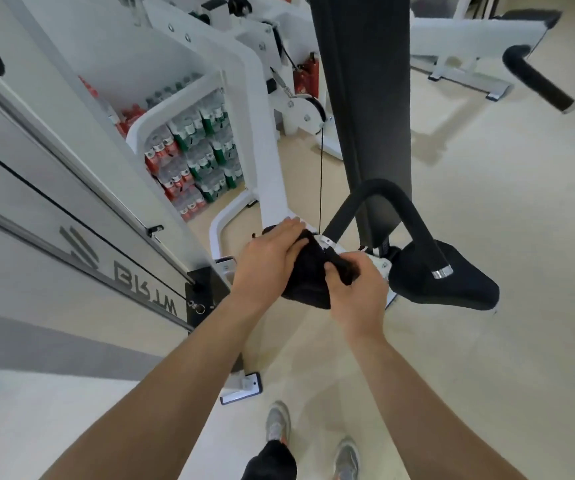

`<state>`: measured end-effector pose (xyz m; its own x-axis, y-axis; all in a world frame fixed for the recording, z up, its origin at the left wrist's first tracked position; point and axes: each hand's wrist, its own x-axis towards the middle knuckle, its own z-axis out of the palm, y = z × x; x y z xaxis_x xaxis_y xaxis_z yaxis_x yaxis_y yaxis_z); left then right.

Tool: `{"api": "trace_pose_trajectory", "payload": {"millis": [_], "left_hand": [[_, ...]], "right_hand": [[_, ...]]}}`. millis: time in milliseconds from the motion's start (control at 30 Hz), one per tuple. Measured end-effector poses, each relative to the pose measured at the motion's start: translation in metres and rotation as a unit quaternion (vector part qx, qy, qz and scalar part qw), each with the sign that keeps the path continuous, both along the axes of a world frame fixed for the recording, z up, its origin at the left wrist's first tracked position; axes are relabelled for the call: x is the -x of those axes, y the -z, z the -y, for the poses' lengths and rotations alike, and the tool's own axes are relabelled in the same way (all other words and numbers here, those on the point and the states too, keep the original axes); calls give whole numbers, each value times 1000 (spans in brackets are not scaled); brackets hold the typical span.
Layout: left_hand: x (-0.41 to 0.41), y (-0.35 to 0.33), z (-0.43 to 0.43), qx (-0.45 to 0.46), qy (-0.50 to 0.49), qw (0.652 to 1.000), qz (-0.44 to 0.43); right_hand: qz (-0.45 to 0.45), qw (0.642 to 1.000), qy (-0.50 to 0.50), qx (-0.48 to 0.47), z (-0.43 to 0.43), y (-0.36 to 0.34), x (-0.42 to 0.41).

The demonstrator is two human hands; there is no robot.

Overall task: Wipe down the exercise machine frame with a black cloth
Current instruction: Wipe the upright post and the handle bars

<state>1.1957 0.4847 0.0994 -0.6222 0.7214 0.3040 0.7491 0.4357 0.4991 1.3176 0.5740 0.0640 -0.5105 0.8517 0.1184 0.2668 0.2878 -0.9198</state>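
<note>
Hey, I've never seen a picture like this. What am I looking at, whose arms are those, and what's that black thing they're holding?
This is one picture from a camera worn on a person's head, looking down, so the bare arms are the wearer's own. The left hand lies flat on a black cloth, pressing it against the white frame of a gym machine. The right hand pinches the cloth's other end. Beside them is a black padded seat. Packs of bottled drinks are stacked behind the frame.
</note>
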Motion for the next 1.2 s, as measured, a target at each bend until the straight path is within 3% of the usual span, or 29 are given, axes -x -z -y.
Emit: {"api": "trace_pose_trajectory", "payload": {"millis": [100,167,200,267,367,500,600,1000,1100,1200], "left_hand": [[9,-11,-30,17,46,999,2],[17,-6,-45,104,25,994,18],[22,-2,-47,152,8,988,-19],[29,3,-44,200,-14,974,-106],[37,8,-35,202,67,970,-113],[55,14,-24,241,198,948,-59],[66,11,-22,241,240,940,-28],[64,8,-51,362,232,900,-73],[64,9,-55,359,221,903,-83],[64,14,-53,317,208,923,-71]], "right_hand": [[-30,996,80,8,-5,1,7],[-17,991,106,84,-4,9,14],[-9,984,109,144,-3,15,18],[-17,962,82,260,2,26,25],[-88,930,-5,357,13,29,31],[-107,929,-30,352,19,28,43],[-89,926,-3,366,11,27,54],[18,954,117,274,-5,26,51],[-1,945,101,312,-9,22,52],[-69,908,75,407,-10,18,56]]}}
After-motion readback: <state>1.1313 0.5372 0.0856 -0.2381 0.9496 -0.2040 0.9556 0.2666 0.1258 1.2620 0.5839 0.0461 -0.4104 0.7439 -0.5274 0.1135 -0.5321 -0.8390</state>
